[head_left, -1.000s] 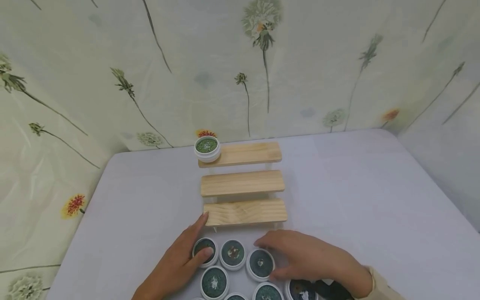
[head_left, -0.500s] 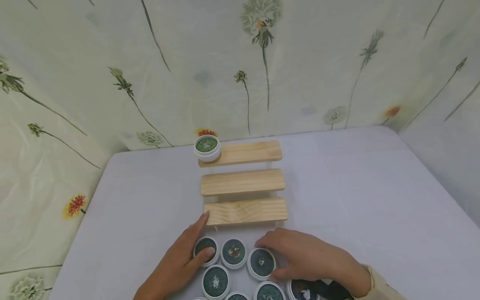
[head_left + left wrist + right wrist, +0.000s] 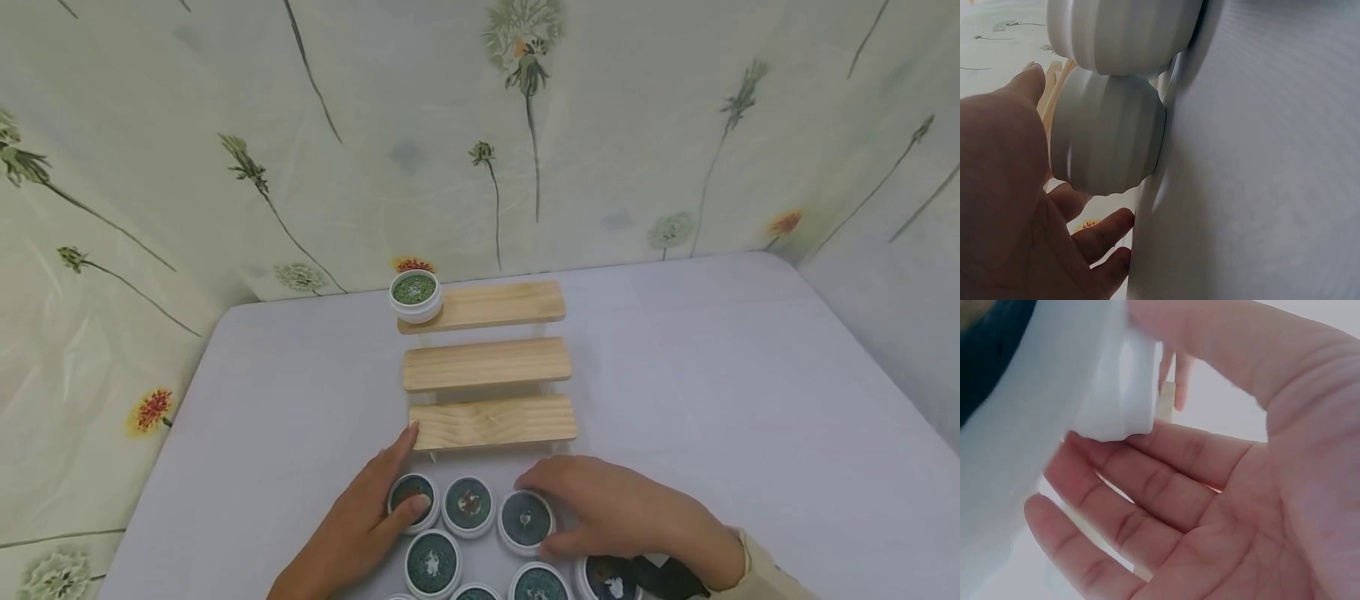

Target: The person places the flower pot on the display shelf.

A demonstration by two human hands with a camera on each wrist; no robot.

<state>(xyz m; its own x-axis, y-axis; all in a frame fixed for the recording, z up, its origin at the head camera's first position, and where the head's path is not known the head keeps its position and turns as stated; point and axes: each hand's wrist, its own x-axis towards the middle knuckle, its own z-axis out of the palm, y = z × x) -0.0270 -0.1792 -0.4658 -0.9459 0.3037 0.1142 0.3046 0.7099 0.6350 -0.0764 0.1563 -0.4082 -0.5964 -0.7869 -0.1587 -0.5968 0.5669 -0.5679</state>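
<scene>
My right hand [image 3: 618, 510] grips a small white pot [image 3: 525, 520] with a dark green top, thumb on the near side and fingers on the far side. In the right wrist view its ribbed wall [image 3: 1110, 394] lies between thumb and curled fingers. My left hand [image 3: 363, 517] lies with loosely extended fingers beside another pot [image 3: 405, 492], its thumb over that pot's top. One left fingertip is at the left end of the lowest wooden shelf board [image 3: 495, 423]. The left wrist view shows this ribbed pot [image 3: 1107, 134] next to the palm.
Above the lowest board rise a middle board [image 3: 487, 365] and a top board [image 3: 502, 305], which bears a pot with a bright green top [image 3: 416, 292]. Several more pots [image 3: 432, 563] crowd the near edge of view. A flowered cloth [image 3: 600, 125] hangs behind the white table [image 3: 712, 375].
The pot in my right hand has shifted slightly up and to the right, apart from its neighbours. My left hand has stayed in place.
</scene>
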